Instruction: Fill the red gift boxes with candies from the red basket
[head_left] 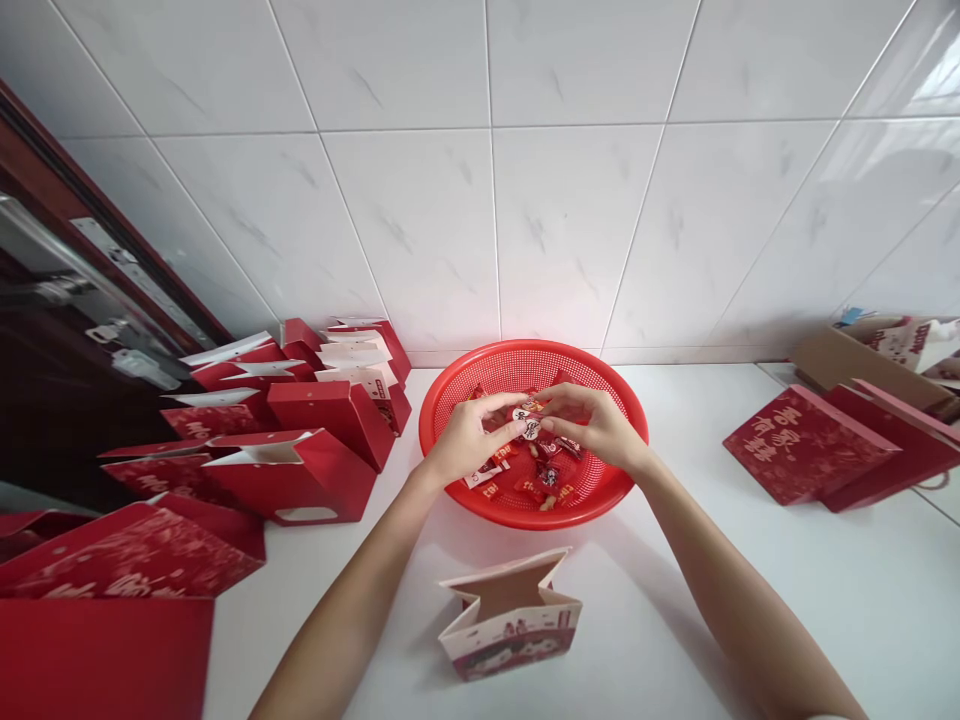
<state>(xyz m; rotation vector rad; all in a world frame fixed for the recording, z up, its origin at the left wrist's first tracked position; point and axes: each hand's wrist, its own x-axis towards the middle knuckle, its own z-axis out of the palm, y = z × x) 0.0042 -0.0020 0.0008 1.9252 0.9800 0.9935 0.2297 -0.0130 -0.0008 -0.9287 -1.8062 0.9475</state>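
Both of my hands are over a red plastic basket (628, 385) of wrapped candies (549, 472). Between them is a small candy packet (527, 423) with a round white face and dark lettering. My left hand (474, 436) pinches its left side, the thumb pressing across the face. From the right, my right hand (592, 425) grips the same packet with bent fingers, partly hiding it. Nearer to me, between my forearms, an open paper gift bag (514, 635) in white and dark red stands upright on the white tabletop (630, 640).
Several red and white paper bags (322, 480) stand in rows on the left, beside a dark door (52, 350). At the right, red bags (806, 445) lean together in front of a cardboard box (862, 365). A tiled wall (562, 230) runs behind the basket.
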